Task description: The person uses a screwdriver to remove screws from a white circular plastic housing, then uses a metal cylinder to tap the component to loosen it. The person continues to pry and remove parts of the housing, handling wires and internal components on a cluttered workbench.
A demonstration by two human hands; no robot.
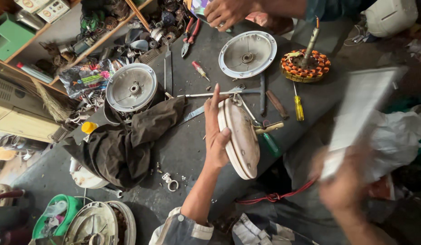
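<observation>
Centre of the frame, the left hand (216, 136) stands a cream-coloured round fan motor housing (241, 138) on its edge on the dark workbench (183, 149). The fingers lie flat along the housing's left face and the thumb hooks over the rim, a half-closed steadying clasp rather than a full grip. The housing looks like cast metal: stiff, probably heavy for its size, with a smooth painted face that could slide under a palm. The rim is the sure place to take it, thumb on one side and fingers on the other, as it is held here.

Lower right, the right hand (344, 186) is a blur, closed around the lower end of a flat pale panel (364, 115) that streaks up toward the right edge. How tight the hold is I cannot tell.

Behind the housing lie a green-handled screwdriver (270, 144) and a yellow-handled one (299, 107). Upper middle sits a grey end cover (247, 54), with a copper-wound stator (305, 66) beside it. A brown cloth (128, 145) is crumpled at left. At the top edge, another person's hand (226, 12) rests near red-handled pliers (190, 36).
</observation>
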